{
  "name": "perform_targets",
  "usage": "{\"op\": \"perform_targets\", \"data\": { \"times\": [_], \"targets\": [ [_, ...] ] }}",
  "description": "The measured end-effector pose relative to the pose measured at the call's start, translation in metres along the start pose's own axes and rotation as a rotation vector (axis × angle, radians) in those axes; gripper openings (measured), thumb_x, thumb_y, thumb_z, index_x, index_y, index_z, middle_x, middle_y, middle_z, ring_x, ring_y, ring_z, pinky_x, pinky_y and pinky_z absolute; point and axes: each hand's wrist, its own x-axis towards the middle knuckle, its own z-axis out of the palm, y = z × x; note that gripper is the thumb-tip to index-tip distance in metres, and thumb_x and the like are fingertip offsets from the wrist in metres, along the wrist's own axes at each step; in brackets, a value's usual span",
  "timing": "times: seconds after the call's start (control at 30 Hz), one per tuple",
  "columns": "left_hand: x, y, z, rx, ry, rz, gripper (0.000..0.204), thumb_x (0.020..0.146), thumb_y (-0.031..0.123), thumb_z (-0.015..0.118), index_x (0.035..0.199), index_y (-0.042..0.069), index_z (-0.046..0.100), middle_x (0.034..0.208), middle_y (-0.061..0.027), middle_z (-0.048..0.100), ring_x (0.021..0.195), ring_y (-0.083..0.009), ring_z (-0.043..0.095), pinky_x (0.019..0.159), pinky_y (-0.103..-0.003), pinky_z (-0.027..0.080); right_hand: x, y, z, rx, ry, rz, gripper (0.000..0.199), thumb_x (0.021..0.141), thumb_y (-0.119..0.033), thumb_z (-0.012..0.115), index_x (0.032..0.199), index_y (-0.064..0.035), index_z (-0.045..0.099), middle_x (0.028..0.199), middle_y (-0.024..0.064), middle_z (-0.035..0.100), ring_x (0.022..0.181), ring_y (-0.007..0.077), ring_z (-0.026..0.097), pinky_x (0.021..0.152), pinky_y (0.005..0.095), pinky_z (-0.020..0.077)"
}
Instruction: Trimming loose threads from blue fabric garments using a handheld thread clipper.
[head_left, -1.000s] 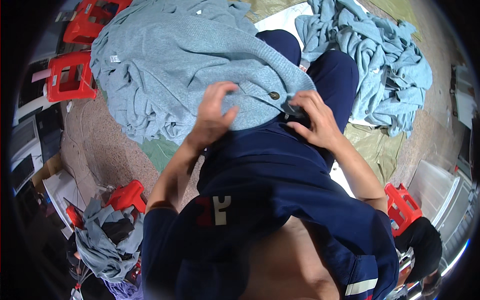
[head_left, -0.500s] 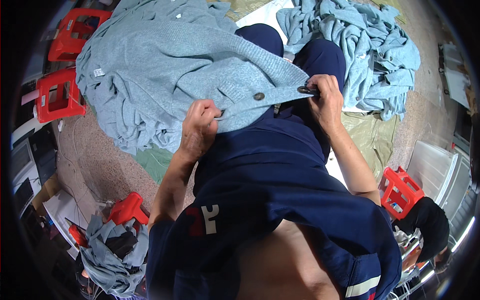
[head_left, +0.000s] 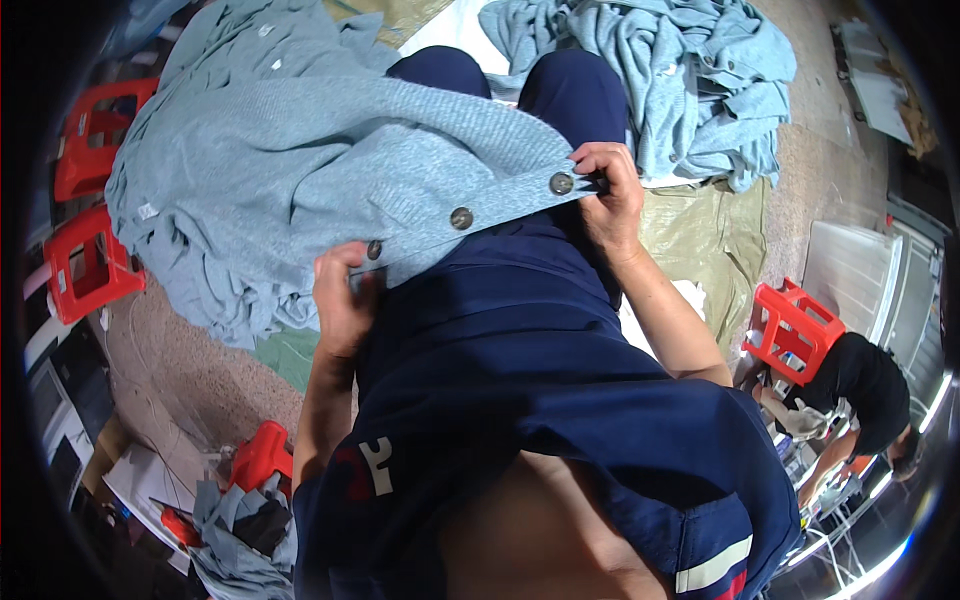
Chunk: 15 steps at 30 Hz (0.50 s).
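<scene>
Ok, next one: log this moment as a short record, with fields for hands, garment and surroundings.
Left hand: at the garment's edge, fingers beside a button; grip unclear
Right hand: grips the other end of that edge, near a small dark object, not identifiable
Garment: light blue knit, partly across the lap
Buttons: three dark ones visible between the hands
Right of the knees: heap of similar knitwear
Floor covering: olive sheet
Background: red stools; another person in a black top at right
</scene>
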Motion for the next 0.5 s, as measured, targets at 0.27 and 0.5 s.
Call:
{"op": "perform_targets", "data": {
  "times": [0.27,0.5],
  "targets": [
    [0.008,0.009,-0.017,0.294,0.126,0.065,0.026,0.067,0.001,0.065,0.092,0.004,0.059,0.089,-0.0153,0.062,0.081,-0.0357,0.057,0.077,-0.042,0.043,-0.013,0.027,-0.016,0.220,0.080,0.181,0.026,0.075,0.016,0.056,0.093,-0.0028,0.054,0.103,0.0118,0.061,0.096,0.0184,0.059,0.086,0.0282,0.0465],
    [0.013,0.015,-0.012,0.287,0.366,0.178,0.034,0.054,-0.007,0.061,0.081,0.009,0.051,0.071,-0.0077,0.056,0.064,-0.0285,0.055,0.061,-0.036,0.042,-0.001,0.024,-0.022,-0.123,-0.052,-0.004,0.031,0.065,0.016,0.056,0.090,-0.0033,0.055,0.096,0.0100,0.063,0.090,0.0265,0.060,0.082,0.0325,0.0478]
  ]
}}
